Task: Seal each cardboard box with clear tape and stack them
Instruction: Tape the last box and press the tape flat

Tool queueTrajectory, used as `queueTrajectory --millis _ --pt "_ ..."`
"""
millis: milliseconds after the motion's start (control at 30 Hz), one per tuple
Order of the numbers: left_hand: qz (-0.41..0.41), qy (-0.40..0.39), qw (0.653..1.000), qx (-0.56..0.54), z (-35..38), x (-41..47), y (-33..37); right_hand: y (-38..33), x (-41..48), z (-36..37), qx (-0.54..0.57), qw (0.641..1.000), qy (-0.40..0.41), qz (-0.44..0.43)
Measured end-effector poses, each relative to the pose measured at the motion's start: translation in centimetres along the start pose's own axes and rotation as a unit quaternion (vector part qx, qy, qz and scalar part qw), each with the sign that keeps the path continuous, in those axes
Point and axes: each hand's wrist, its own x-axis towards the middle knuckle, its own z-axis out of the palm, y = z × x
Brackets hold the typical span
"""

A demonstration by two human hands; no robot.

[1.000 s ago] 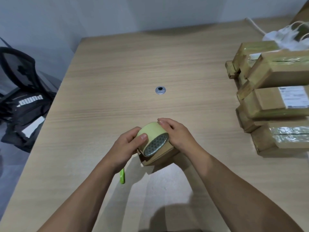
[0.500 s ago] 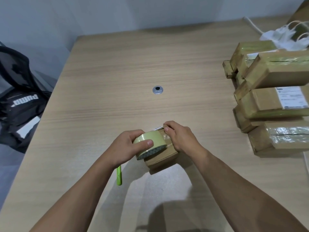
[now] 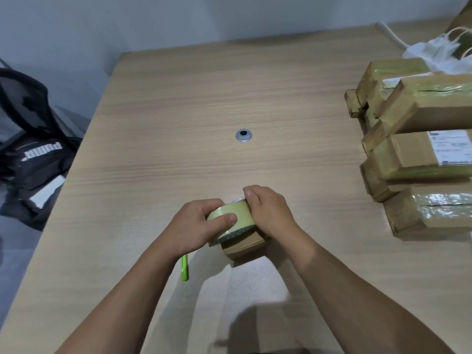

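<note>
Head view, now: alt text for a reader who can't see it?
Left hand grips a pale yellow-green roll of tape atop a small brown cardboard box that the right hand holds on a light wooden table. Taped cardboard boxes are stacked at right; a green pen lies near the left wrist.

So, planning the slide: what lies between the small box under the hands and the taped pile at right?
Past the right hand, only bare tabletop separates the small box from the taped pile; the head view shows it.
</note>
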Motion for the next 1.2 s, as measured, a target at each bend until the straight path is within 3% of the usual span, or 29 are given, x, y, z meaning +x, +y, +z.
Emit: queueTrajectory --millis 267,733,1000,1200 --pt "0.002 -0.058 0.995 -0.078 -0.5 -1.3 -0.3 0.9 -1.1 0.7 0.008 0.996 0.083 0.016" --pt "-0.031 -0.007 0.996 0.089 -1.4 -2.1 1.2 -0.2 -1.7 0.8 -0.124 0.99 0.065 0.017" --pt "-0.082 0.021 0.949 0.305 -3.5 -2.4 -0.4 -0.8 -1.3 1.0 -0.143 0.988 0.059 0.017" --pt "-0.132 0.027 0.942 0.308 -2.6 -2.6 -3.4 -0.5 -1.8 1.2 -0.138 0.988 0.062 0.008"
